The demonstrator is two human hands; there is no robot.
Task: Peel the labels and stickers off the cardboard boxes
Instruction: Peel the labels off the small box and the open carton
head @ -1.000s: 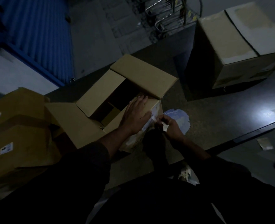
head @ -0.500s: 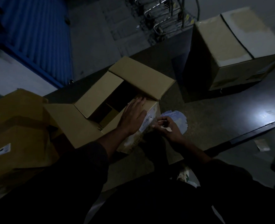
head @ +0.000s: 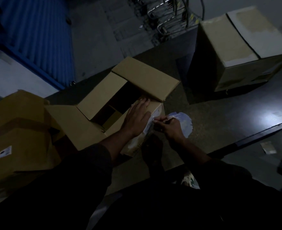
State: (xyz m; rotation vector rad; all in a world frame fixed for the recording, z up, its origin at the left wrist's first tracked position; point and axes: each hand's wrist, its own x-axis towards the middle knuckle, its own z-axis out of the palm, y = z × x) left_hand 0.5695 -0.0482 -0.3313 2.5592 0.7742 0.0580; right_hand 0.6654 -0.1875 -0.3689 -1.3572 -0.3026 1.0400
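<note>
An open cardboard box with its flaps spread stands on the dark floor in the middle of the view. My left hand lies flat with straight fingers on the near flap and presses it down. A white label sticks to the box's near right side. My right hand is at that label's upper edge, its fingertips curled and pinching it. The light is dim and the fingertips are hard to make out.
A closed cardboard box stands at the back right. Stacked boxes with a small sticker sit at the left. A pale round sheet lies on the floor behind my right hand. A paper scrap lies at right.
My right hand has moved a little up and left along the label's edge. My left hand has stayed flat on the flap. The view has shifted slightly.
</note>
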